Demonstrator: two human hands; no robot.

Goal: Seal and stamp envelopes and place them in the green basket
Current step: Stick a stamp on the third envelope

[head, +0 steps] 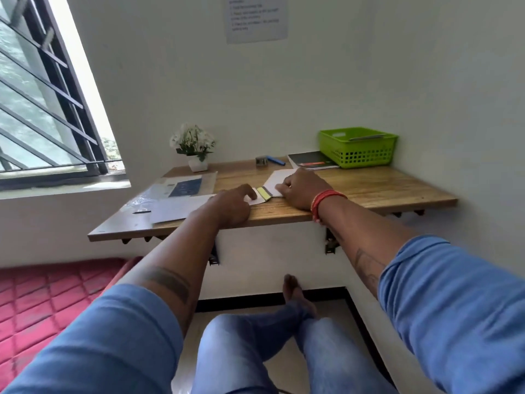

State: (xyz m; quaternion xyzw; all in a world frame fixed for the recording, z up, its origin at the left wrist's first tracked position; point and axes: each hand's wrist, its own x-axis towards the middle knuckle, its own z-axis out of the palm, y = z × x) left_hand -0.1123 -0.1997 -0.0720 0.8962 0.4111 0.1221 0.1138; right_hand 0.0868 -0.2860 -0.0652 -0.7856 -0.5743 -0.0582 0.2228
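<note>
Your left hand (233, 201) and right hand (301, 189) pressed flat on an unsealed envelope (277, 180), adhesive strip (263, 193) exposed; the green basket (358, 146) at two o'clock held one item.

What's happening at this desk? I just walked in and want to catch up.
A person sits at a wall-mounted wooden desk, working on a white envelope. The right hand presses the envelope flat while the left hand works at its open flap, where a yellow strip shows. The envelope does not look sealed yet. The green basket stands at the back right corner, and something pale already lies in it. More sheets lie on the left.
</note>
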